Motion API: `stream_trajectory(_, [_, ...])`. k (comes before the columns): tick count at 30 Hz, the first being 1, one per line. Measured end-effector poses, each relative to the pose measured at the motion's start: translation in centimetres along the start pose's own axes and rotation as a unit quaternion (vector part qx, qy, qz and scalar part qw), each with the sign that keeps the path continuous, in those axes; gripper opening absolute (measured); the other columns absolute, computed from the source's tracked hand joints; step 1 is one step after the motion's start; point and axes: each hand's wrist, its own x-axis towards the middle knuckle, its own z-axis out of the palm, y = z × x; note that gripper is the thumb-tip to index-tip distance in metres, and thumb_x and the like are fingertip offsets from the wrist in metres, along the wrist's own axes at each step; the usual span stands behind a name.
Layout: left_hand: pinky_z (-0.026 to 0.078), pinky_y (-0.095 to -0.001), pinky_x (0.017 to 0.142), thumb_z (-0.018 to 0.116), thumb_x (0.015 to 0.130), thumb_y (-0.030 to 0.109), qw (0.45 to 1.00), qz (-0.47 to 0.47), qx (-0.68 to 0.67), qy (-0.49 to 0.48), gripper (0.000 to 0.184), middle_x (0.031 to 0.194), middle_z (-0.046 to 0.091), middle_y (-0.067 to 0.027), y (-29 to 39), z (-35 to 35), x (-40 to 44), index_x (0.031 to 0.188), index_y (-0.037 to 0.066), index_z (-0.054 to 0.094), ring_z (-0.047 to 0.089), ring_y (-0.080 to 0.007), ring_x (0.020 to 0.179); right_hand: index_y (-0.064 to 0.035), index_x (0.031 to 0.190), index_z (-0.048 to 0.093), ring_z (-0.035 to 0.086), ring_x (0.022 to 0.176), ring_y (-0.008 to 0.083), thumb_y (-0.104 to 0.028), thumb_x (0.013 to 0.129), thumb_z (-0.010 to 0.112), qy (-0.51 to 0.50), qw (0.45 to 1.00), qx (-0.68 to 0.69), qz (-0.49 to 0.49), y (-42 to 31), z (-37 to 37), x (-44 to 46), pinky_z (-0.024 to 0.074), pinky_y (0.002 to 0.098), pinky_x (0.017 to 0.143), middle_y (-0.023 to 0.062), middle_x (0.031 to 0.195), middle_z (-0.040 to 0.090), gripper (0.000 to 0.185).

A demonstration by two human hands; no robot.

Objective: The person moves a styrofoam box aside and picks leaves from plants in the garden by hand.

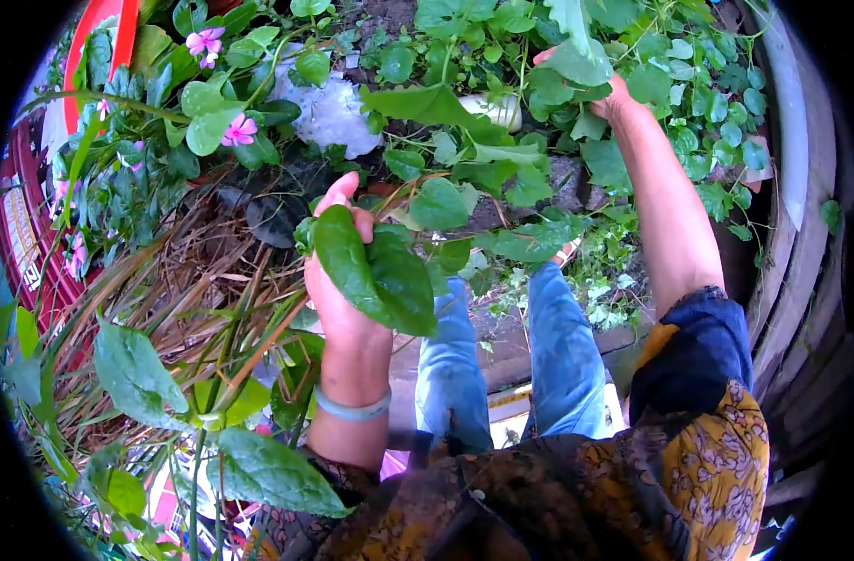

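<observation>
My left hand (pixel 326 280) is closed around broad, glossy green leaves (pixel 389 276), held up in front of the dry stalks. The larger leaves hang over the palm and hide several fingers; the thumb side points up. A pale bracelet (pixel 354 408) circles that wrist. Farther off at the upper right, my right hand (pixel 614 101) reaches into low leafy plants. A wide green leaf (pixel 579 64) covers most of it, and only a fingertip and the side near the wrist show, so its grip is hidden. Between both hands spread leafy vines (pixel 502 168).
Pink flowers (pixel 240 130) grow at the left beside a crumpled whitish plastic bag (pixel 333 112). Dry brown stalks (pixel 156 271) fill the left side. A grey pipe (pixel 789 140) and curved boards (pixel 810 234) run along the right. A white container (pixel 494 111) lies among the leaves.
</observation>
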Motion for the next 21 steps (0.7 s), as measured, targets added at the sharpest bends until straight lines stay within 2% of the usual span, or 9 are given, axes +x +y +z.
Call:
stream_trajectory(3, [0.037, -0.0247, 0.049, 0.051, 0.092, 0.024, 1.0, 0.0, 0.008, 0.005, 0.036, 0.072, 0.044, 0.0009, 0.0, 0.0, 0.1, 0.121, 0.003, 0.05, 0.045, -0.0121, 0.059, -0.007, 0.11, 0.062, 0.057, 0.066, 0.0048, -0.018, 0.086, 0.056, -0.067, 0.991, 0.091, 0.068, 0.0, -0.2, -0.5, 0.0445, 0.02, 0.049, -0.0018, 0.092, 0.065, 0.027])
stream_trajectory(6, [0.037, -0.0248, 0.049, 0.051, 0.092, 0.023, 1.0, -0.001, 0.01, 0.019, 0.036, 0.072, 0.044, 0.0008, 0.1, 0.5, -0.1, 0.121, 0.003, 0.05, 0.045, -0.0124, 0.059, -0.0095, 0.112, 0.063, 0.046, 0.051, 0.0004, -0.015, 0.088, 0.055, -0.046, 0.99, 0.104, 0.086, 0.4, 1.7, -0.7, 0.0299, 0.0143, 0.036, -0.0039, 0.079, 0.061, 0.026])
stream_trajectory(9, [0.038, -0.0249, 0.048, 0.051, 0.093, 0.024, 1.0, -0.003, 0.002, 0.02, 0.036, 0.072, 0.045, 0.0008, 0.2, 0.8, -0.1, 0.122, 0.003, 0.049, 0.045, -0.0127, 0.058, -0.012, 0.115, 0.061, 0.041, 0.048, 0.0022, -0.018, 0.089, 0.055, 0.002, 0.99, 0.064, 0.129, -0.7, 3.2, -1.4, 0.0313, 0.0156, 0.039, -0.0027, 0.075, 0.059, 0.028])
stream_trajectory(12, [0.038, -0.0249, 0.048, 0.051, 0.093, 0.024, 1.0, -0.004, -0.004, 0.014, 0.036, 0.072, 0.045, 0.0007, 0.1, 0.7, 0.0, 0.122, 0.003, 0.049, 0.046, -0.0129, 0.059, -0.0113, 0.106, 0.062, 0.039, 0.049, 0.0045, -0.024, 0.092, 0.052, 0.036, 0.992, -0.072, 0.095, -1.9, 5.1, -2.8, 0.0324, 0.0186, 0.044, -0.0018, 0.07, 0.056, 0.022])
stream_trajectory(15, [0.038, -0.0249, 0.049, 0.051, 0.093, 0.024, 1.0, -0.004, -0.004, 0.008, 0.036, 0.072, 0.045, 0.0006, 0.0, 0.4, 0.1, 0.122, 0.003, 0.048, 0.046, -0.013, 0.059, -0.0081, 0.102, 0.059, 0.044, 0.051, 0.0084, -0.031, 0.091, 0.052, 0.023, 0.986, -0.133, 0.098, -2.1, 5.5, -3.7, 0.0392, 0.0262, 0.055, 0.0014, 0.064, 0.056, 0.026])
stream_trajectory(19, [0.039, -0.0253, 0.049, 0.051, 0.093, 0.024, 1.0, -0.003, -0.006, 0.01, 0.036, 0.072, 0.045, 0.0005, 0.0, 0.6, 0.0, 0.122, 0.003, 0.048, 0.046, -0.0134, 0.059, -0.0058, 0.095, 0.061, 0.045, 0.055, 0.0093, -0.033, 0.09, 0.051, 0.041, 0.978, -0.166, 0.121, -2.5, 5.8, -4.6, 0.0411, 0.0273, 0.06, 0.0019, 0.068, 0.059, 0.03])
stream_trajectory(21, [0.039, -0.0258, 0.05, 0.051, 0.093, 0.024, 1.0, 0.001, 0.007, 0.003, 0.036, 0.072, 0.045, 0.0005, -0.3, -0.1, 0.1, 0.122, 0.003, 0.048, 0.047, -0.0137, 0.059, -0.0037, 0.093, 0.062, 0.047, 0.058, 0.0101, -0.033, 0.088, 0.053, 0.081, 0.955, -0.23, 0.168, -5.7, 7.4, -6.0, 0.042, 0.028, 0.062, 0.0029, 0.071, 0.06, 0.031])
